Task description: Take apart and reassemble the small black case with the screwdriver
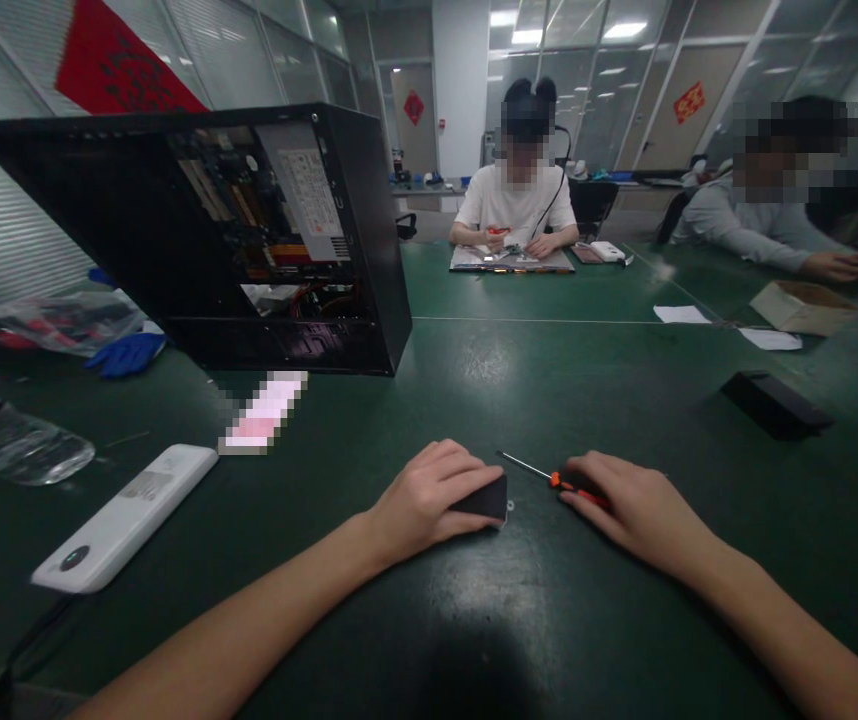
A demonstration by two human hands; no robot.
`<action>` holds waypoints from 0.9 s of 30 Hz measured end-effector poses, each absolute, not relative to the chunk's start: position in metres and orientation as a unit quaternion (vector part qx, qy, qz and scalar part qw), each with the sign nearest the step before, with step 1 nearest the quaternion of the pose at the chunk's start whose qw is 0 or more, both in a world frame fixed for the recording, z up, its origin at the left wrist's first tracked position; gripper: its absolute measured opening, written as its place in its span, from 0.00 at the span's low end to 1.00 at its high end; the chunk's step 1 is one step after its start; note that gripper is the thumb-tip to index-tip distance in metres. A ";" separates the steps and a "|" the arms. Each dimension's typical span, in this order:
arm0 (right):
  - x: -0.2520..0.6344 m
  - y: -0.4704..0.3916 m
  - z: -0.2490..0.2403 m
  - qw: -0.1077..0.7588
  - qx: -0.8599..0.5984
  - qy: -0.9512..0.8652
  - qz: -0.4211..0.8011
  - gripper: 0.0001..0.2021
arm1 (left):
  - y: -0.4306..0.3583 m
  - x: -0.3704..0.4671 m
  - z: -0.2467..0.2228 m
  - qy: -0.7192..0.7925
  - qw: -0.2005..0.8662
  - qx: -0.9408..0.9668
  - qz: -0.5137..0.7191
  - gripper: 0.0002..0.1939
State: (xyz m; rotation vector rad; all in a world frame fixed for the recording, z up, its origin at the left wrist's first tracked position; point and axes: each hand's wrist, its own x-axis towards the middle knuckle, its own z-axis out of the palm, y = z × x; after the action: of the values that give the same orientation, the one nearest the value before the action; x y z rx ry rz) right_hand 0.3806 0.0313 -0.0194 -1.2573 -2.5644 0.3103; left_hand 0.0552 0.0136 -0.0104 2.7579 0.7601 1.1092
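Note:
My left hand [433, 498] is wrapped over a small black box-like part [483, 497], which rests on the green table. A small light-coloured tab or ring sticks out at the part's right end. Just to the right, my right hand [624, 500] holds an orange and black screwdriver [555, 480] by its handle. The screwdriver's metal shaft points left and up, and its tip is close to the black part without touching it.
An open black computer case [369, 240] stands on the green table [459, 420] at the back left. Nearer lie a white power strip [129, 515], a plastic bottle [24, 445] and a blue glove [126, 354]. A black block [776, 403] lies right. Two people sit across.

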 end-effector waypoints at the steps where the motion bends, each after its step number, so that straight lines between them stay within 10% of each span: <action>1: 0.380 0.031 -0.019 0.138 -0.428 -0.889 0.088 0.15 | 0.014 0.055 -0.011 0.248 0.034 0.900 0.358 0.24; 9: 0.330 0.010 -0.019 0.228 -0.347 -0.904 0.101 0.37 | 0.015 0.064 -0.015 0.236 0.032 0.897 0.373 0.24; 14: 0.297 0.004 -0.025 0.260 -0.363 -0.874 0.192 0.14 | 0.015 0.064 -0.013 0.243 0.098 0.892 0.369 0.30; 18: 0.303 0.004 -0.028 0.286 -0.377 -0.854 0.217 0.15 | 0.019 0.045 0.005 0.312 0.228 0.879 0.281 0.46; 22: 0.311 0.003 -0.029 0.289 -0.384 -0.847 0.227 0.17 | 0.026 0.029 0.017 0.350 0.307 0.859 0.214 0.25; 27: 0.310 0.002 -0.031 0.308 -0.404 -0.826 0.246 0.20 | 0.027 0.029 0.006 0.390 0.379 0.807 0.231 0.26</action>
State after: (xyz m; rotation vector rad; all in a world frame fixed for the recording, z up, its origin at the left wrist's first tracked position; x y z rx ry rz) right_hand 0.3097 0.0019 -0.0314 -1.0675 -2.1832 0.6493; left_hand 0.0288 0.0274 0.0064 2.0617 0.9972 0.5909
